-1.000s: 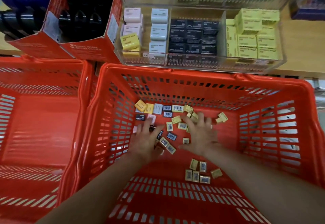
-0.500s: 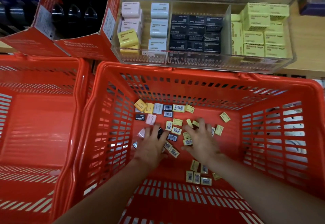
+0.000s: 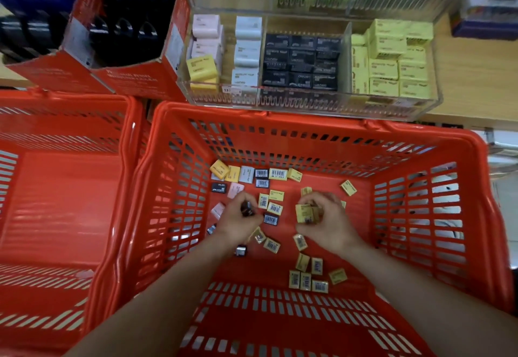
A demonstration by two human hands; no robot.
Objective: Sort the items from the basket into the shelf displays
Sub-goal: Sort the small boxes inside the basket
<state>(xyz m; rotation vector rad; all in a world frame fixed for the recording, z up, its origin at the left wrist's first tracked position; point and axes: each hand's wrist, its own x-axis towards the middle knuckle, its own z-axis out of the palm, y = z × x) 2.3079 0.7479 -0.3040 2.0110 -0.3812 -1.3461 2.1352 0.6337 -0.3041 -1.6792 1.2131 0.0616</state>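
Observation:
Both my hands reach into the red basket (image 3: 314,121), whose floor is strewn with several small boxed erasers in yellow, black, pink and grey. My left hand (image 3: 236,220) curls its fingers round a black eraser (image 3: 248,211). My right hand (image 3: 326,220) grips a bunch of yellow erasers (image 3: 307,213). Loose yellow erasers (image 3: 307,279) lie near my right wrist, and a row of mixed erasers (image 3: 253,173) lines the far wall. Above the basket stands the clear shelf display (image 3: 308,104) with pink, grey, black and yellow compartments.
A second red basket (image 3: 70,98) stands to the left, with nothing showing in it. Behind it sits a red cardboard box (image 3: 134,79) holding black and blue items. A wooden shelf (image 3: 476,81) runs to the right of the display.
Both hands went from spread flat over the erasers to curled. The left has picked up a black eraser; the right has gathered yellow ones. The view shifted slightly.

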